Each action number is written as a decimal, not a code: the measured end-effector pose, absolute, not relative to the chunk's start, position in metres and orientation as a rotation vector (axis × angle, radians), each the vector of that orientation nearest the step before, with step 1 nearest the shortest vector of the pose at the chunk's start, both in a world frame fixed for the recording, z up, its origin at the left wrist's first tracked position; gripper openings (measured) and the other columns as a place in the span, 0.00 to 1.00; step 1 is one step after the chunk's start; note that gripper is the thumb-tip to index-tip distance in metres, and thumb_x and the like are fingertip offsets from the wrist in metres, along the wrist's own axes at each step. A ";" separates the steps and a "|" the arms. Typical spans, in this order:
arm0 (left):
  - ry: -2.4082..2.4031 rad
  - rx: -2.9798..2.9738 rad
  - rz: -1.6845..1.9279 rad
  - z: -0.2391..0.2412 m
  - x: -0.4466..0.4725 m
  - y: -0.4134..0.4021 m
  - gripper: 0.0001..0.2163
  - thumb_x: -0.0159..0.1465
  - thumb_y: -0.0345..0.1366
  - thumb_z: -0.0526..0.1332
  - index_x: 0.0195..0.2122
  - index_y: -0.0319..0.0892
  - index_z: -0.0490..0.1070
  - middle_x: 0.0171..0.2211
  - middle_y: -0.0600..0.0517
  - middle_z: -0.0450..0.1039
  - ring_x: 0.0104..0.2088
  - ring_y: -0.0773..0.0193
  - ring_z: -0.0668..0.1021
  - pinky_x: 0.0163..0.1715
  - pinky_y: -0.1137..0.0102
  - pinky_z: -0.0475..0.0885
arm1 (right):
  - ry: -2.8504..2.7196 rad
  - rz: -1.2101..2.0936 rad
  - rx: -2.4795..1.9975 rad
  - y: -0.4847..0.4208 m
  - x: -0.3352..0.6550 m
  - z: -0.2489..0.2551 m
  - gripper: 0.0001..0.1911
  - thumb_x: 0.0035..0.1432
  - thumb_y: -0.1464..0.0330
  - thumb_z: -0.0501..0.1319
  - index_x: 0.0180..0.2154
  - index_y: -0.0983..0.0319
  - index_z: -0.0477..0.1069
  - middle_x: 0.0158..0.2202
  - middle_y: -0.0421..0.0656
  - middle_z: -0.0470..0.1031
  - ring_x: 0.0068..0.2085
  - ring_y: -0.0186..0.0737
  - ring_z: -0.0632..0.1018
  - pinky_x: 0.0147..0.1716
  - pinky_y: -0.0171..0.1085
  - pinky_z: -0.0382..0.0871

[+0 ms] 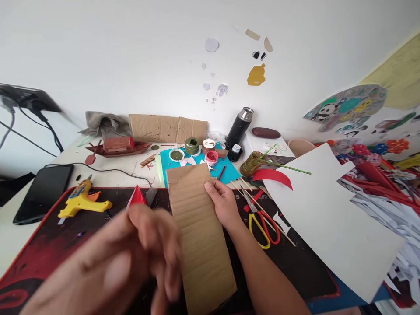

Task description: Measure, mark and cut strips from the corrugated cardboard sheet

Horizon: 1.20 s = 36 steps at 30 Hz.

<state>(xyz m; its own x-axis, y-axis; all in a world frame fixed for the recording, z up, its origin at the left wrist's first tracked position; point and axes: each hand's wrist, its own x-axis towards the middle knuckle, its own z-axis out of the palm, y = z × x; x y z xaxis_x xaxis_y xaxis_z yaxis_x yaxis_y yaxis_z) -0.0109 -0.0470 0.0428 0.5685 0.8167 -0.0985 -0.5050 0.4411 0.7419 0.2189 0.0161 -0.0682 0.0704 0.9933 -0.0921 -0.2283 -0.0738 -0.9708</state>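
Observation:
A long strip of brown corrugated cardboard (198, 232) stands tilted in front of me above the dark desk mat. My right hand (223, 201) grips its upper right edge, thumb on the face toward me. To the left of the strip, close to the camera, is my left hand (138, 253), blurred by motion. Its fingers are bent but apart, with nothing visible in them. Behind that hand, a folded red paper piece (137, 197) is partly hidden. Scissors (262, 225) with yellow and red handles lie to the right of my right wrist, by thin wooden sticks.
A yellow glue gun (83, 201) and a black phone-like device (44, 192) lie at left. Behind are a brown model boat (118, 147), paint jars (192, 145), a black thermos (239, 129) and a jar of murky liquid (251, 164). White card (334, 223) covers the right side.

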 end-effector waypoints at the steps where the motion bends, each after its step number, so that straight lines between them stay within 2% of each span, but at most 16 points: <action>1: 0.683 0.770 1.035 0.039 -0.018 -0.036 0.06 0.70 0.45 0.70 0.40 0.51 0.78 0.35 0.51 0.78 0.31 0.59 0.79 0.25 0.68 0.77 | -0.920 1.311 -1.130 0.016 0.220 -0.068 0.23 0.59 0.45 0.75 0.37 0.59 0.84 0.36 0.43 0.85 0.38 0.46 0.82 0.41 0.41 0.74; 3: 0.967 0.817 1.283 0.031 -0.029 -0.015 0.08 0.65 0.41 0.75 0.39 0.50 0.78 0.37 0.54 0.79 0.36 0.61 0.79 0.32 0.71 0.79 | -0.874 1.322 -1.117 0.015 0.221 -0.068 0.24 0.59 0.44 0.75 0.38 0.59 0.85 0.38 0.43 0.87 0.39 0.47 0.83 0.43 0.42 0.75; 5: 1.110 0.914 1.291 0.022 -0.034 -0.001 0.12 0.61 0.43 0.78 0.41 0.48 0.79 0.38 0.54 0.80 0.34 0.63 0.78 0.32 0.73 0.78 | -0.831 1.338 -1.105 0.015 0.222 -0.066 0.25 0.58 0.44 0.75 0.40 0.58 0.86 0.39 0.44 0.87 0.40 0.49 0.84 0.45 0.43 0.77; 7: 1.130 1.049 1.106 0.013 -0.033 0.004 0.18 0.64 0.51 0.76 0.48 0.47 0.80 0.42 0.51 0.82 0.36 0.61 0.81 0.34 0.70 0.80 | -0.801 1.356 -1.102 0.014 0.222 -0.064 0.26 0.57 0.43 0.76 0.41 0.58 0.86 0.40 0.44 0.88 0.42 0.52 0.85 0.46 0.45 0.78; 9: 1.055 1.154 0.886 0.006 -0.026 0.003 0.22 0.67 0.56 0.72 0.52 0.45 0.79 0.40 0.49 0.83 0.35 0.59 0.83 0.34 0.67 0.81 | -0.775 1.364 -1.112 0.013 0.221 -0.062 0.28 0.55 0.41 0.76 0.41 0.58 0.86 0.41 0.45 0.89 0.43 0.54 0.86 0.45 0.46 0.79; 12: 0.871 1.196 0.706 0.004 -0.010 0.000 0.24 0.68 0.61 0.69 0.47 0.43 0.76 0.32 0.50 0.82 0.32 0.59 0.84 0.34 0.65 0.81 | -0.733 1.374 -1.124 0.012 0.221 -0.060 0.29 0.52 0.41 0.78 0.40 0.59 0.86 0.42 0.46 0.89 0.46 0.56 0.86 0.45 0.46 0.80; 14: 0.786 1.179 0.674 0.006 -0.001 -0.001 0.23 0.68 0.61 0.69 0.45 0.43 0.75 0.32 0.51 0.82 0.32 0.59 0.84 0.35 0.66 0.82 | -0.700 1.391 -1.119 0.011 0.219 -0.060 0.29 0.50 0.41 0.79 0.39 0.59 0.86 0.42 0.46 0.89 0.46 0.56 0.86 0.46 0.46 0.81; 17: 0.736 1.159 0.660 0.010 0.006 0.001 0.24 0.67 0.61 0.70 0.44 0.43 0.74 0.33 0.51 0.82 0.33 0.60 0.85 0.36 0.66 0.83 | -0.659 1.451 -1.097 0.010 0.216 -0.059 0.31 0.48 0.40 0.80 0.39 0.59 0.87 0.40 0.45 0.89 0.42 0.54 0.87 0.44 0.46 0.81; 21: 0.736 1.141 0.658 0.015 0.010 0.003 0.25 0.65 0.62 0.71 0.43 0.43 0.74 0.33 0.51 0.83 0.32 0.59 0.86 0.37 0.65 0.84 | -0.654 1.508 -1.078 0.009 0.212 -0.060 0.32 0.48 0.39 0.79 0.38 0.60 0.86 0.35 0.45 0.88 0.35 0.49 0.85 0.36 0.42 0.79; 28: 0.752 1.131 0.670 0.018 0.021 -0.001 0.24 0.67 0.61 0.70 0.46 0.44 0.74 0.39 0.50 0.84 0.35 0.58 0.87 0.43 0.60 0.87 | -0.693 1.531 -1.092 0.010 0.210 -0.067 0.33 0.50 0.37 0.77 0.33 0.62 0.84 0.26 0.43 0.82 0.24 0.39 0.76 0.24 0.36 0.68; 33: 0.738 1.113 0.680 0.015 0.029 -0.003 0.26 0.67 0.62 0.69 0.49 0.44 0.75 0.41 0.50 0.84 0.38 0.56 0.86 0.46 0.58 0.86 | -0.719 1.522 -1.104 0.011 0.211 -0.074 0.34 0.51 0.37 0.76 0.32 0.62 0.82 0.23 0.41 0.79 0.23 0.38 0.73 0.23 0.35 0.67; 36: 0.739 1.081 0.680 0.015 0.033 -0.004 0.26 0.67 0.62 0.69 0.50 0.44 0.75 0.41 0.50 0.83 0.38 0.57 0.86 0.47 0.59 0.86 | -0.721 1.530 -1.108 0.011 0.210 -0.078 0.33 0.55 0.37 0.74 0.32 0.62 0.81 0.21 0.39 0.76 0.21 0.37 0.72 0.22 0.35 0.66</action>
<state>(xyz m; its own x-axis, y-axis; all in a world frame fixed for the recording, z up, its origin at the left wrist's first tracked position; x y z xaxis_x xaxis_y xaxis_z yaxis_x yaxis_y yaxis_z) 0.0329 -0.0041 0.0151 0.5808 0.7907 -0.1934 -0.1262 0.3221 0.9382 0.2101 0.0105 -0.0785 -0.0046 0.9616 -0.2744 -0.4008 -0.2532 -0.8805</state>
